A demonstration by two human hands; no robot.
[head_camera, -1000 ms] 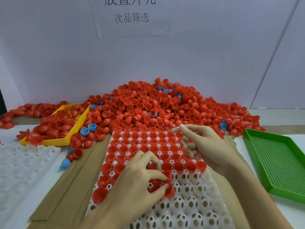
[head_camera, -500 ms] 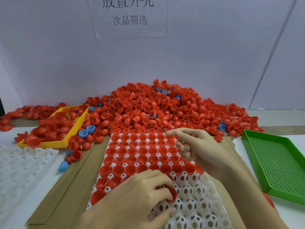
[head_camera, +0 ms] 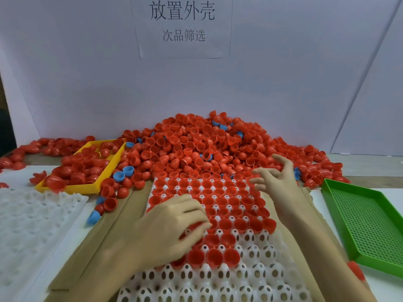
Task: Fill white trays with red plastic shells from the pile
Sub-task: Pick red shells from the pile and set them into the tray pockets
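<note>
A big pile of red plastic shells (head_camera: 196, 149) lies against the back wall. In front of it sits the white tray (head_camera: 250, 280), its far rows filled with red shells and its near rows bare. My left hand (head_camera: 174, 227) is low over the tray's left middle with bent fingers; a red shell (head_camera: 193, 226) shows between thumb and fingertips, blurred. My right hand (head_camera: 272, 179) hovers at the tray's far right corner by the pile's edge, fingers spread and holding nothing.
A yellow tray (head_camera: 72, 189) of red shells stands at the left, with blue shells (head_camera: 118, 175) beside it. A second white tray (head_camera: 32, 214) lies at the far left and a green mesh tray (head_camera: 327, 192) at the right. Brown cardboard (head_camera: 104, 236) lies under the central tray.
My right hand has uncurled and lifted toward the pile. My left hand has shifted up the tray, leaving more red shells seated in the row below it.
</note>
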